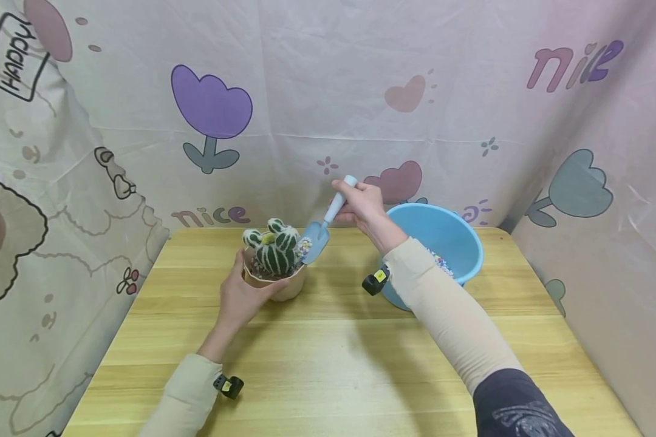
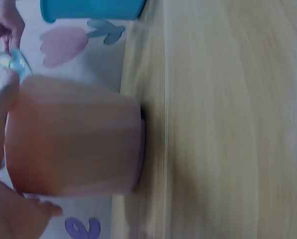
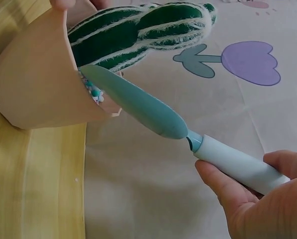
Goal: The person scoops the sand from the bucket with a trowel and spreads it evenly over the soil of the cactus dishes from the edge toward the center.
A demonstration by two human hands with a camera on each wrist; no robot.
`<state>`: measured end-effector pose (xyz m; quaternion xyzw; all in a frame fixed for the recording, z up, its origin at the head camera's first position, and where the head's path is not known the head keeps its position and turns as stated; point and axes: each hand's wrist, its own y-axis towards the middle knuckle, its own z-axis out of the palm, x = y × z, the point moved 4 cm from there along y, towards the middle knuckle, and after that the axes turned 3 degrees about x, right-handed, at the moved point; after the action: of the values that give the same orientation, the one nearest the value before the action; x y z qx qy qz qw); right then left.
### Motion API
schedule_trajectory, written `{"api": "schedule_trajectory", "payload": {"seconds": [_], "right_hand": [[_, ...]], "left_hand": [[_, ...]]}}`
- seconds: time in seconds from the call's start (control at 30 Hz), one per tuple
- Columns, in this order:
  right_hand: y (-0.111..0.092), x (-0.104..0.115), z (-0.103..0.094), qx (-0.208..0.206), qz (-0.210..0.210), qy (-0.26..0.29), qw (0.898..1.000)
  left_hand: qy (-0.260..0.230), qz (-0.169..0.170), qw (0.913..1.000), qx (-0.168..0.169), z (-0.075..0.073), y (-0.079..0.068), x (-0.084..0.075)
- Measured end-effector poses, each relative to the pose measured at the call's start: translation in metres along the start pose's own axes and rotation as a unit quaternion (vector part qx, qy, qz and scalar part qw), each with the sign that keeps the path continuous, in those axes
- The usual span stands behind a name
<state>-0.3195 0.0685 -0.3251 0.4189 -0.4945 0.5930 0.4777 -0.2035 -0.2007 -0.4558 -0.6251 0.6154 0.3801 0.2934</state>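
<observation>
A green cactus [image 1: 276,256] with white fuzzy ridges stands in a peach-coloured flowerpot [image 1: 290,291] on the table. My left hand [image 1: 243,295] grips the pot, thumb across the near side and fingers at the far left. In my right hand [image 1: 365,209] is the pale handle of a blue garden trowel [image 1: 315,241], tilted down to the left. Its blade tip lies at the pot's right rim, beside the cactus. Small coloured pebbles [image 1: 304,246] lie on the blade. In the right wrist view, pebbles [image 3: 92,90] show inside the rim under the trowel blade [image 3: 138,103].
A blue basin [image 1: 437,227] with more coloured pebbles [image 1: 440,261] stands on the right, partly hidden by my right forearm. The wooden table [image 1: 317,364] meets a printed cloth backdrop [image 1: 306,91] at its far edge. Cloth also hangs at both sides.
</observation>
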Motion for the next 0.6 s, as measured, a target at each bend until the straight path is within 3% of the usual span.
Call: {"api": "schedule_trajectory", "payload": {"seconds": [0.2, 0.33, 0.43, 0.6], "right_hand": [[-0.001, 0.001, -0.002, -0.002, 0.001, -0.002, 1.0], [-0.001, 0.001, -0.002, 0.0, 0.002, -0.002, 1.0], [-0.002, 0.002, -0.001, 0.003, 0.001, 0.001, 1.0], [-0.003, 0.003, 0.0, 0.004, 0.001, 0.005, 1.0]], "left_hand": [[0.0, 0.015, 0.9973, 0.072, -0.01, 0.01, 0.008], [-0.029, 0.02, 0.9941, 0.103, -0.013, 0.015, 0.009], [-0.047, 0.014, 0.993, 0.108, -0.013, 0.015, 0.01], [-0.044, 0.004, 0.9951, 0.088, -0.011, 0.013, 0.008]]}}
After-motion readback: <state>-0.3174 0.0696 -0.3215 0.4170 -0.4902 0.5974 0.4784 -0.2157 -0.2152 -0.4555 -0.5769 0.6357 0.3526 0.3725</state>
